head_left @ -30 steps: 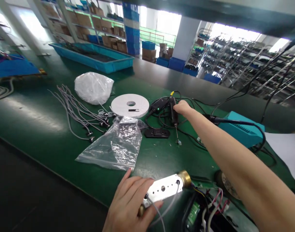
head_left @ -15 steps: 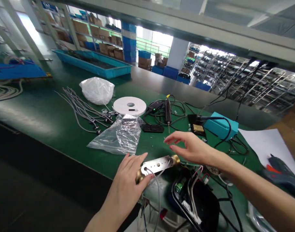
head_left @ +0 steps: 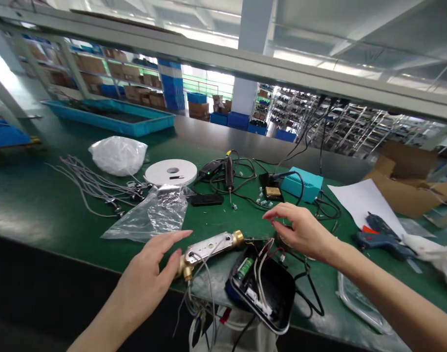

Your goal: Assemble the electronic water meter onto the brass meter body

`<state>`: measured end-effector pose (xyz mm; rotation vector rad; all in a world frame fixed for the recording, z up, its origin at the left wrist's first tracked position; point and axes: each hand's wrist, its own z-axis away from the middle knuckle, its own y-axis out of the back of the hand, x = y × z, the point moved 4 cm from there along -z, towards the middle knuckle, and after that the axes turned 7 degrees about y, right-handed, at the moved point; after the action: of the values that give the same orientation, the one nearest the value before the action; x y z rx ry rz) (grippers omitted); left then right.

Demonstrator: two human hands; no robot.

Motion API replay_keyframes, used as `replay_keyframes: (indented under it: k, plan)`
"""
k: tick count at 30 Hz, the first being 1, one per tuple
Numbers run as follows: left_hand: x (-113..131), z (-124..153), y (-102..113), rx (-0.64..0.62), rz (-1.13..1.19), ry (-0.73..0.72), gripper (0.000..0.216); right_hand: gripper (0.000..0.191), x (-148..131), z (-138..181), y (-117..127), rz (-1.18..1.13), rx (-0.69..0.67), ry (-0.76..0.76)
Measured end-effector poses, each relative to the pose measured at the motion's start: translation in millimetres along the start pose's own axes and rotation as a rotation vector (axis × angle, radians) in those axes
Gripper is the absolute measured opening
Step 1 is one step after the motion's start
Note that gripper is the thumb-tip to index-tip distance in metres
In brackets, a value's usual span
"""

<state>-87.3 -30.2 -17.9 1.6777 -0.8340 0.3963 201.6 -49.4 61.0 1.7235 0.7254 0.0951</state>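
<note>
A brass valve body with a silver metal plate (head_left: pixel 208 247) lies on the green bench top, grey wires running from holes in the plate. My left hand (head_left: pixel 146 274) is at its left end, thumb and fingers spread apart; whether the thumb touches the brass is unclear. My right hand (head_left: pixel 302 227) hovers over the bench beyond the right end, fingers curved, a gap between thumb and forefinger, nothing visible in them. Between the hands, closer to the edge, an open black housing (head_left: pixel 278 288) contains a green cylinder (head_left: pixel 245 268) and white and red wires.
Behind lie a clear plastic bag (head_left: pixel 150 215), a white tape roll (head_left: pixel 186 168), an electric screwdriver (head_left: pixel 228 173) and a teal soldering station (head_left: pixel 302 185). At right are a glue gun (head_left: pixel 382 242) and white paper (head_left: pixel 362 195). Grey cables (head_left: pixel 95 186) spread at left.
My left hand has let go of the valve body and drawn back to the left. My right hand has moved right, away from the brass end. The view has shifted right and up.
</note>
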Motion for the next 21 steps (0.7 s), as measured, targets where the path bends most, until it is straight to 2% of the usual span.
replay_keyframes:
  k: [4, 9, 15, 21]
  plan:
    - [9, -22, 6, 0.013, -0.024, -0.008, 0.037, 0.022, 3, -17, -25, 0.102, -0.115, 0.025]
    - [6, -43, -12, -0.024, -0.074, -0.016, 0.038, 0.026, 7, -80, -70, 0.181, -0.217, 0.093]
    - [-10, -45, -24, -0.056, -0.109, -0.038, 0.035, 0.025, 15, -141, -109, 0.31, -0.287, 0.117]
    - [-33, -47, -19, -0.076, -0.113, -0.005, 0.033, 0.03, 20, -162, -131, 0.374, -0.346, 0.055]
